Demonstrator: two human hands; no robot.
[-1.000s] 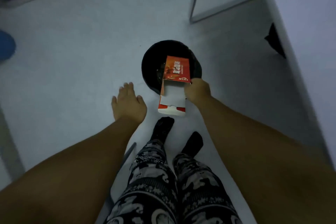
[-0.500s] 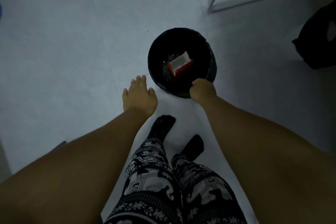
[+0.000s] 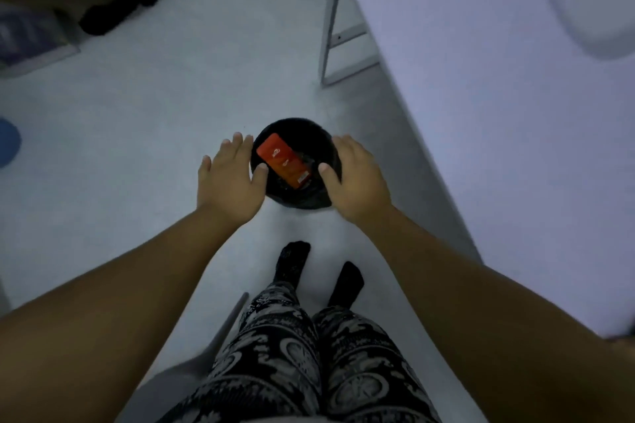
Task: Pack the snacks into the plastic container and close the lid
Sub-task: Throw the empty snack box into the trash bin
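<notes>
On the floor, a black bin (image 3: 295, 196) holding a red box (image 3: 283, 160) was flanked by the left hand (image 3: 228, 178) and right hand (image 3: 357, 178), fingers spread, nothing gripped.

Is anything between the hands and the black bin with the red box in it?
Nothing visible. The left hand and right hand flank the black bin on the floor, fingers spread at its rim, and the red box lies inside it. Whether the hands touch the rim cannot be told.
</notes>
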